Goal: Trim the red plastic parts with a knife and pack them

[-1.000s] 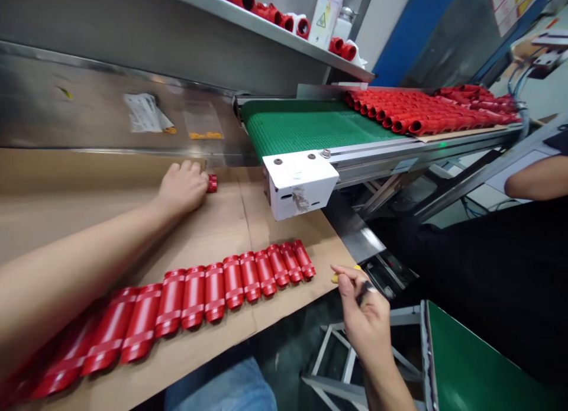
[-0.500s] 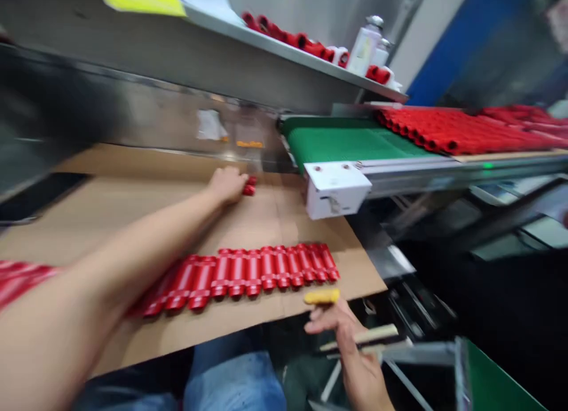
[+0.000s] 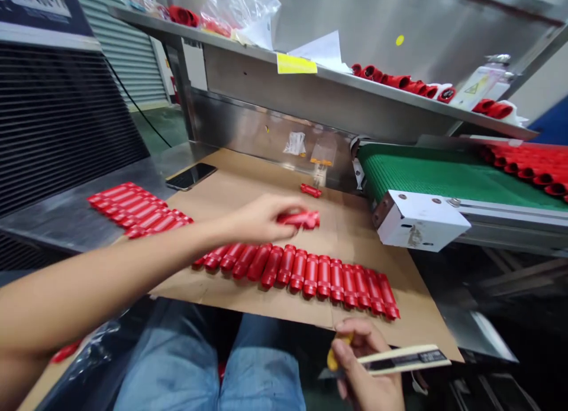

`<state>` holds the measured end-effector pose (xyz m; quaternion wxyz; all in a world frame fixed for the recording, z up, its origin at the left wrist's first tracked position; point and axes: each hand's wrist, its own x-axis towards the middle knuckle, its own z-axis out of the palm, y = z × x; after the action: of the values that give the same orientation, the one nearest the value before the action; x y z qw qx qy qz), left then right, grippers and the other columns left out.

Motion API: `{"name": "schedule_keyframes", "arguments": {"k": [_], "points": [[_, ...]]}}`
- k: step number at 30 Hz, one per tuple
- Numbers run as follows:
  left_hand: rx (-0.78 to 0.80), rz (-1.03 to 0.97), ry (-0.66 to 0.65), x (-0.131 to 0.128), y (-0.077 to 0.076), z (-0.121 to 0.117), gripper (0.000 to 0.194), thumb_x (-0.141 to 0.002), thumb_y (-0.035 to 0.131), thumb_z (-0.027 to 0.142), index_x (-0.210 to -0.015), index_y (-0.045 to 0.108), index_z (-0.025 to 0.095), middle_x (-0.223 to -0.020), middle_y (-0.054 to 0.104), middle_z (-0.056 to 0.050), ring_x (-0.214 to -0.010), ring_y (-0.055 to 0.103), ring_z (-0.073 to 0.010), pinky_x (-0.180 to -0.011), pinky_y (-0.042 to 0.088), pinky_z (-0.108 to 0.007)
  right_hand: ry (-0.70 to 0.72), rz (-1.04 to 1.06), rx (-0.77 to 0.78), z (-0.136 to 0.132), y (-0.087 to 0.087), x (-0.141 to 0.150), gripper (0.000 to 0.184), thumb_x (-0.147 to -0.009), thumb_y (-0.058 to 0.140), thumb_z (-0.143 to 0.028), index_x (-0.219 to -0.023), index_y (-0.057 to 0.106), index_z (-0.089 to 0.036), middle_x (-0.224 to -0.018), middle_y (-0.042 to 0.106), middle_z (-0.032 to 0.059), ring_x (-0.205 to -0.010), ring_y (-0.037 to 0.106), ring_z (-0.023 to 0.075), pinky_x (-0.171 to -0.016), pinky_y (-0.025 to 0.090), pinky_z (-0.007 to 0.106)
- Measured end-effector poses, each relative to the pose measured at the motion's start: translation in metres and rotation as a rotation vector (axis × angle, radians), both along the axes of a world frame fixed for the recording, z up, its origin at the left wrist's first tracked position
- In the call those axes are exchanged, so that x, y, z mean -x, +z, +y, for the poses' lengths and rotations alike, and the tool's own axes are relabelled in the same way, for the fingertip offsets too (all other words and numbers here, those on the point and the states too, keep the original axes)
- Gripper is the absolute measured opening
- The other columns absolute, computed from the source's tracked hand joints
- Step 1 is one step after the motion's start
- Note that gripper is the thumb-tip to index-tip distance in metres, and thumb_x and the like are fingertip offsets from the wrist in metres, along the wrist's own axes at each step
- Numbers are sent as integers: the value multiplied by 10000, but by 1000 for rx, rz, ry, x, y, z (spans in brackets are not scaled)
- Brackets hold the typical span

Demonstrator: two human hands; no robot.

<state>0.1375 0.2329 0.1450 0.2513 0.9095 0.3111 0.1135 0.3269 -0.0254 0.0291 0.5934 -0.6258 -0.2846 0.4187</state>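
My left hand (image 3: pixel 261 219) reaches in from the left and is shut on a red plastic tube (image 3: pixel 304 220), just above the cardboard sheet (image 3: pixel 248 186). Right below it lies a long row of red tubes (image 3: pixel 310 275), side by side. Another short red piece (image 3: pixel 310 190) rests on the cardboard further back, apart from my hand. At the bottom edge, my right hand (image 3: pixel 364 363) grips a white-and-black stick (image 3: pixel 403 359) and a small yellow piece (image 3: pixel 332 358), near the cardboard's front edge.
A green conveyor belt (image 3: pixel 444 177) carries packed red tubes (image 3: pixel 528 168) at right, behind a white bracket (image 3: pixel 419 220). More red parts (image 3: pixel 137 210) lie on a metal surface at left, next to a phone (image 3: pixel 190 176). A steel shelf (image 3: pixel 284 62) runs overhead, holding red fittings and bags.
The view has swung left, bringing in the phone and more red parts. My left hand now holds a red tube farther right in the frame, and the white-and-black stick shows more fully.
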Motion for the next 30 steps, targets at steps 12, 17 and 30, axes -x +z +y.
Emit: {"name": "schedule_keyframes", "arguments": {"k": [12, 17, 30], "points": [[994, -496, 618, 151, -161, -214, 542, -897, 928, 563, -1407, 887, 384, -1361, 900, -66, -1303, 808, -418, -1053, 689, -451, 642, 98, 81, 37, -48, 66, 564, -986, 866, -748, -1053, 725, -206, -729, 682, -29, -536, 528, 76, -491, 393, 170], [1034, -607, 691, 157, -175, -232, 535, -944, 893, 597, -1447, 875, 412, -1431, 883, -70, -1349, 809, -409, -1170, 648, -482, 691, 190, 139, 39, -51, 84, 576, -977, 881, -744, -976, 627, -227, -680, 650, -66, -451, 476, 48, -424, 340, 158], [880, -701, 1001, 143, -183, -228, 477, -886, 942, 667, -1132, 875, 264, -750, 743, -24, -642, 643, -196, -586, 550, -243, 581, 76, 83, 26, -66, 98, 486, -1062, 793, -682, -957, 651, -229, -699, 658, -48, -477, 501, 75, -443, 367, 192]]}}
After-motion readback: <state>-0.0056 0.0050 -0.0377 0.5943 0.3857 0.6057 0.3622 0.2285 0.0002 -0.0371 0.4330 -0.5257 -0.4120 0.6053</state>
